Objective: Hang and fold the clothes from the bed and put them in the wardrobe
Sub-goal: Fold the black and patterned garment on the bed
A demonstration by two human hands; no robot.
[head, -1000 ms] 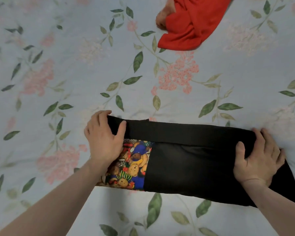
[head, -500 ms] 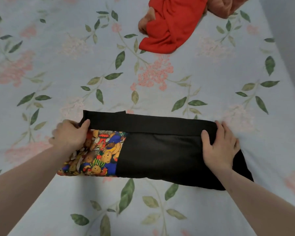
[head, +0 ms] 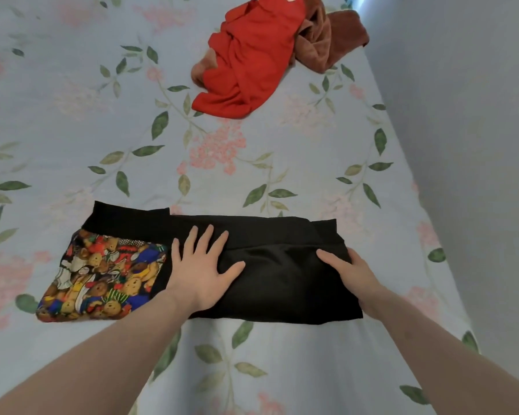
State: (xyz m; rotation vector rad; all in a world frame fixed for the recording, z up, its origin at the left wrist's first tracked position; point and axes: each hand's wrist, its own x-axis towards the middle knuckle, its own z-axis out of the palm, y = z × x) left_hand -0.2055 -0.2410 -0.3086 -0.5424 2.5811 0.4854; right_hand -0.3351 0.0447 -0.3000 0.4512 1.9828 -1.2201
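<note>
A black garment (head: pixel 282 265) with a bright teddy-bear print panel (head: pixel 102 280) at its left end lies folded into a long strip across the bed. My left hand (head: pixel 203 265) rests flat on its middle, fingers spread, beside the print panel. At the garment's right end, my right hand (head: pixel 348 271) has its thumb on top of the black cloth while its fingers are hidden beneath the edge. Farther up the bed, a crumpled red garment (head: pixel 249 64) lies next to a rust-brown cloth (head: pixel 327 40).
The bed has a pale blue sheet (head: pixel 252 163) printed with pink flowers and green leaves. Its right edge (head: pixel 426 235) runs along a plain grey wall (head: pixel 477 145).
My left hand let go of the garment's left end and moved right onto its middle, now lying flat. The right end has been folded in, so the black strip is shorter.
</note>
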